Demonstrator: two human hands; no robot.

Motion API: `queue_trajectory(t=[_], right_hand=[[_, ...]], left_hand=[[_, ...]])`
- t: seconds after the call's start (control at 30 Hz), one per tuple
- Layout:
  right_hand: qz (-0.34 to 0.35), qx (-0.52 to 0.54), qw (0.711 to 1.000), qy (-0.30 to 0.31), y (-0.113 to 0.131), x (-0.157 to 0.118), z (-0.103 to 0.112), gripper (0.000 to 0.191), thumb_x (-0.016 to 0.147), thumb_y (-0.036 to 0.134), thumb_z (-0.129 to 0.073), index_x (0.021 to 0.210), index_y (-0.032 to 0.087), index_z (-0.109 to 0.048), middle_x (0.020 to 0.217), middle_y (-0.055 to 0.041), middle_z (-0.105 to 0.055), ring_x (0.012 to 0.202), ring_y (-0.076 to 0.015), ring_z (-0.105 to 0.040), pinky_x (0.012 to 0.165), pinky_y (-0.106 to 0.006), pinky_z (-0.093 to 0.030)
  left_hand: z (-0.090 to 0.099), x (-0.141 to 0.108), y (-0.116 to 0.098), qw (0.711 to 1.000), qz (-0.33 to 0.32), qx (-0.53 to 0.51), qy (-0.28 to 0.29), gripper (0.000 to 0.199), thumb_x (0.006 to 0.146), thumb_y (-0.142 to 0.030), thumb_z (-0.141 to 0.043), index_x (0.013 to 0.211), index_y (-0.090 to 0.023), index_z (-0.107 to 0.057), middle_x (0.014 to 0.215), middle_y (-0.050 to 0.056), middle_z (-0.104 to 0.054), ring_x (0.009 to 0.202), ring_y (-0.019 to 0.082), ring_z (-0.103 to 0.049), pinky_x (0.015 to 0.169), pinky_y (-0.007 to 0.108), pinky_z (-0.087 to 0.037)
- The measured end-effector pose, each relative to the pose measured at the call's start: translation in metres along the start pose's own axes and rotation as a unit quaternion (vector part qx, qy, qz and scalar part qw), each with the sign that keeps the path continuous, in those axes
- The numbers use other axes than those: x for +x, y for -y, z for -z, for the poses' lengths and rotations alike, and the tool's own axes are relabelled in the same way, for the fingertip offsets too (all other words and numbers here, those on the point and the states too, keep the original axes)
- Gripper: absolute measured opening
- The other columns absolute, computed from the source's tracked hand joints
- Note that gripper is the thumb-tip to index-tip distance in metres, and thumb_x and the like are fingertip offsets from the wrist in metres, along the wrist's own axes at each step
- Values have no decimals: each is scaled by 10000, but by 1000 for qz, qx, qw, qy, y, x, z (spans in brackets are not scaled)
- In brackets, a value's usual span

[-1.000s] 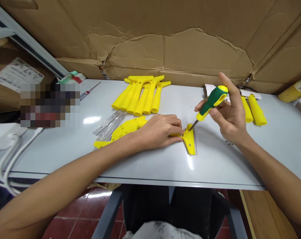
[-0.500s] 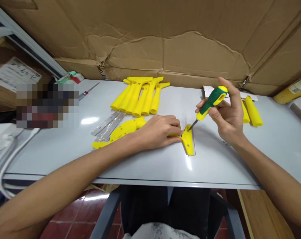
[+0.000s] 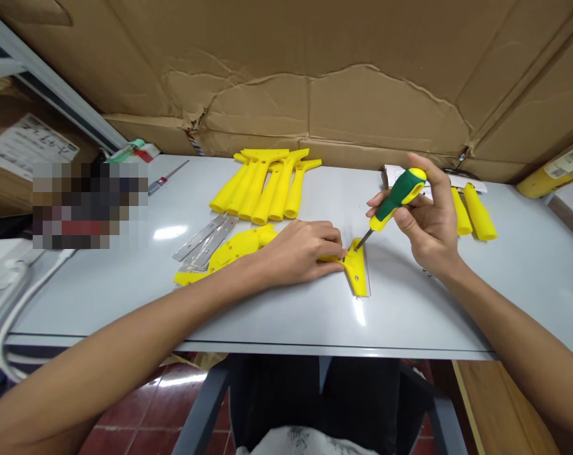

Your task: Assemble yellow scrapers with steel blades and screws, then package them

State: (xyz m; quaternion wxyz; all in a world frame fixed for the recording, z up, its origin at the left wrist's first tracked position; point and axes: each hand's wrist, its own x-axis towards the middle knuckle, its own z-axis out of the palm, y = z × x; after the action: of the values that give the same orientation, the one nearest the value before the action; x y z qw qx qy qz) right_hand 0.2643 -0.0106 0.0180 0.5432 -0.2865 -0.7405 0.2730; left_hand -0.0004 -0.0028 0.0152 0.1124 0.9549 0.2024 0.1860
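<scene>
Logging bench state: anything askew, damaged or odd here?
The cardboard behind the table looks damaged: heavily creased, with what looks like a ragged tear toward its lower left. On the table, metal strips lie crossed in an untidy pile. Nothing else stands out.

Pixelation obscured a cluster of objects at the left of the table [image 3: 467, 303], while the left hand [image 3: 298, 253] hid much of the yellow scraper's handle [image 3: 330, 258]. Small metal pieces [image 3: 427, 273] beside the right wrist were too tiny to identify, and both forearms ran out of frame.
</scene>
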Motion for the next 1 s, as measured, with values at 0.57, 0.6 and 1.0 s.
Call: queue_trajectory(t=[0.57, 0.6, 1.0], right_hand=[[5, 72, 995, 76, 20, 5, 4, 548, 1054, 348, -685, 1551, 448, -477, 1177, -11, -778, 1100, -263, -799, 944, -550, -717], [10, 65, 995, 75, 20, 5, 4, 542, 1049, 341, -694, 1541, 445, -490, 1162, -9, -774, 1080, -260, -801, 919, -539, -725], [75, -132, 983, -105, 10, -5, -8, 787, 763, 444, -980, 1432, 442, -565, 1223, -30, -643, 769, -160, -640, 527, -302, -612]], left_hand=[[-2, 0, 0, 999, -27, 23, -24, 192, 1047, -343, -709, 1021, -178, -804, 992, 42, -772, 911, 193, -714, 733, 307, -478], [-3, 0, 0, 999, -30, 25, -26, 210, 1056, -353, -695, 1016, -177, -803, 987, 44, -771, 907, 194, -711, 728, 310, -476], [-7, 0, -10, 996, -16, 85, -29, 235, 1078, -344, -640, 1011, -185, -799, 982, 47, -763, 884, 199, -695, 694, 321, -480]])
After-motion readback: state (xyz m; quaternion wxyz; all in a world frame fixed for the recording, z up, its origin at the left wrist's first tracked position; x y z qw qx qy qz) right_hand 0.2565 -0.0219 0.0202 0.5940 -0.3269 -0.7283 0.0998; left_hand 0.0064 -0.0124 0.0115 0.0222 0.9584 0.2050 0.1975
